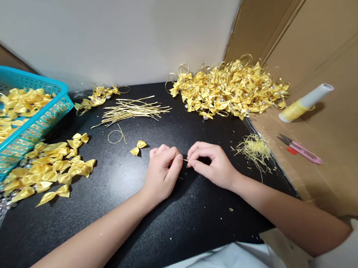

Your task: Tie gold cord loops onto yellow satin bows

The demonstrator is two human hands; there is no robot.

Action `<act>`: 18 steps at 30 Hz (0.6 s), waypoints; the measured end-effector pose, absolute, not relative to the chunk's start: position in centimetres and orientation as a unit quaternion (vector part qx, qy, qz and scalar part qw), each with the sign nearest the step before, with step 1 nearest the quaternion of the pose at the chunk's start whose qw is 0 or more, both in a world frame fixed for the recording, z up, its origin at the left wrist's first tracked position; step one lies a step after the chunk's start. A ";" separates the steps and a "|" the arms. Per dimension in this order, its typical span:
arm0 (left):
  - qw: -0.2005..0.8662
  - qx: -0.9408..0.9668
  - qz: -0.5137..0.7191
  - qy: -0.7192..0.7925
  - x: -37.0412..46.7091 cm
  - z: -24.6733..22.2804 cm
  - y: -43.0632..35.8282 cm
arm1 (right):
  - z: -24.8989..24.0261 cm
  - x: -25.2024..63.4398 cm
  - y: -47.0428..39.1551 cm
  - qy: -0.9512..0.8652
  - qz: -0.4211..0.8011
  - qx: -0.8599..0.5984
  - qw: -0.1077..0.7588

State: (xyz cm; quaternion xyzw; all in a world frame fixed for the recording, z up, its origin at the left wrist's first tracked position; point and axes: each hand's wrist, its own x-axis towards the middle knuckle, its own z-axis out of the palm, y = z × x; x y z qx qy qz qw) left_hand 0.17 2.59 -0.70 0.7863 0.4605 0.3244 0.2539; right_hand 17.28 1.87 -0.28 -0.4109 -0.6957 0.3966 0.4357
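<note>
My left hand [163,171] and my right hand [212,163] face each other low over the black tabletop. Between their pinched fingertips runs a short visible stretch of thin gold cord [185,160]; the rest of it is hidden in the fingers. Just beyond my left hand lies a single yellow ribbon bow [138,147]. A looped piece of gold cord [116,136] rests behind that bow. Farther back is a loose bundle of straight gold cords [134,110].
A turquoise basket [33,129] of yellow bows stands at left, with more bows [51,166] before it. At back right is a heap of finished-looking bows with loops [229,88]. Thread scraps [254,150], pink-handled snips [301,149] and a thread spool [305,103] lie right.
</note>
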 end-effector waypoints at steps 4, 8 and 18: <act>0.249 0.786 0.329 0.461 0.2 -0.8 2.6 | -0.4 17.1 1.4 -0.754 0.252 -0.411 0.445; 0.245 0.786 0.320 0.469 0.2 -0.8 2.6 | -0.6 17.2 1.3 -0.787 0.161 -0.417 0.425; 0.236 0.789 0.310 0.475 0.3 -0.7 2.5 | -0.6 17.4 1.3 -0.802 0.097 -0.413 0.419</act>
